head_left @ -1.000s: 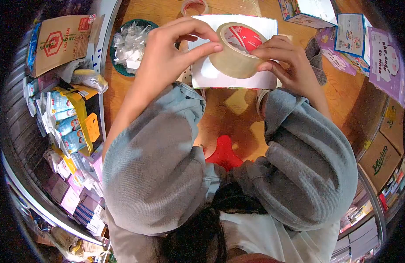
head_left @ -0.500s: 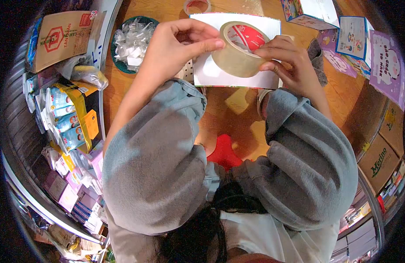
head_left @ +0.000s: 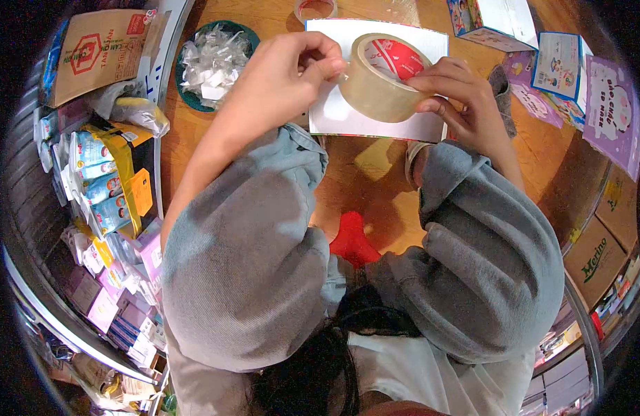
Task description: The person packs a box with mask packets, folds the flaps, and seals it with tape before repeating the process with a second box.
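Note:
A large roll of clear packing tape (head_left: 381, 93) with a red-printed cardboard core is held tilted above a white sheet with a coloured edge (head_left: 325, 114). My right hand (head_left: 462, 100) grips the roll's right rim, thumb outside and fingers reaching into the core. At the roll's left edge, my left hand (head_left: 292, 73) is closed in a pinch between thumb and forefinger. It appears to hold the tape's loose end, though the clear film hardly shows.
Left of the sheet stands a green basket (head_left: 182, 90) heaped with clear plastic scraps. A smaller tape roll (head_left: 315, 10) lies at the far edge. Printed boxes (head_left: 559, 66), purple mask packs (head_left: 613, 111) and a grey cloth (head_left: 500, 93) are at right. Packed shelves flank both sides.
My left thumb and forefinger have drawn slightly left, away from the roll's rim, and pinch more tightly. The right hand keeps its grip on the roll, which has barely shifted.

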Demonstrator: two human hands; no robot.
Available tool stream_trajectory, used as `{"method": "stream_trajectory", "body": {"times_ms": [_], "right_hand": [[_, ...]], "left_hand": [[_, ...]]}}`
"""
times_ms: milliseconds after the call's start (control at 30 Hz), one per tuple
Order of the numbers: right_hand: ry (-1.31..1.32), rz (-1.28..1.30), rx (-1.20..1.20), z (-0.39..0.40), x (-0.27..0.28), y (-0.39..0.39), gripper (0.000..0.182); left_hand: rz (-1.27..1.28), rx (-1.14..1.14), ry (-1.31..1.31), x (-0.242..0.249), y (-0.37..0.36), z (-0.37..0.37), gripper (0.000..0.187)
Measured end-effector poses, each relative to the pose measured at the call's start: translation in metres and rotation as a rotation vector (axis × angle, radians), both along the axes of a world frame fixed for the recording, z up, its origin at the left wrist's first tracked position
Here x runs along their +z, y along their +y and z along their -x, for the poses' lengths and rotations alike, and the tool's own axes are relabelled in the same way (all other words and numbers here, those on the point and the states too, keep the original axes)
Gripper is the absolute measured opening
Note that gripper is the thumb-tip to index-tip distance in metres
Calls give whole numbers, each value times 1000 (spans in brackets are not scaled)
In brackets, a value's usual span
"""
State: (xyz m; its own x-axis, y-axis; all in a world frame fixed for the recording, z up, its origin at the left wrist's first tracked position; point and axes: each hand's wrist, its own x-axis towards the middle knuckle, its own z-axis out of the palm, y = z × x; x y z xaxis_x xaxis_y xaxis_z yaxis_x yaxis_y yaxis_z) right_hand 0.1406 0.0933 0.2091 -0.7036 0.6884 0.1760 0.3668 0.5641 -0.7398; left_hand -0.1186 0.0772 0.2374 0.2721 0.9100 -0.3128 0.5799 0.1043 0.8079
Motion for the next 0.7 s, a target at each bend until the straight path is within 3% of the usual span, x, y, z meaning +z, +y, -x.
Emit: {"method": "stream_trajectory", "body": {"times_ms": [300,400,500,700], "right_hand": [[-48,-34,22,1,4,1,22],[-35,6,22,0,7,0,22],[6,93,20,-3,6,0,22],[84,173,-27,-12,18,5,30]], "left_hand": [[-400,-29,212,-11,3,1,14],[-462,-38,228,-13,5,0,11],[-436,-100,-12,-3,6,-2,9],[-457,-301,73,39,13,-5,19]]}}
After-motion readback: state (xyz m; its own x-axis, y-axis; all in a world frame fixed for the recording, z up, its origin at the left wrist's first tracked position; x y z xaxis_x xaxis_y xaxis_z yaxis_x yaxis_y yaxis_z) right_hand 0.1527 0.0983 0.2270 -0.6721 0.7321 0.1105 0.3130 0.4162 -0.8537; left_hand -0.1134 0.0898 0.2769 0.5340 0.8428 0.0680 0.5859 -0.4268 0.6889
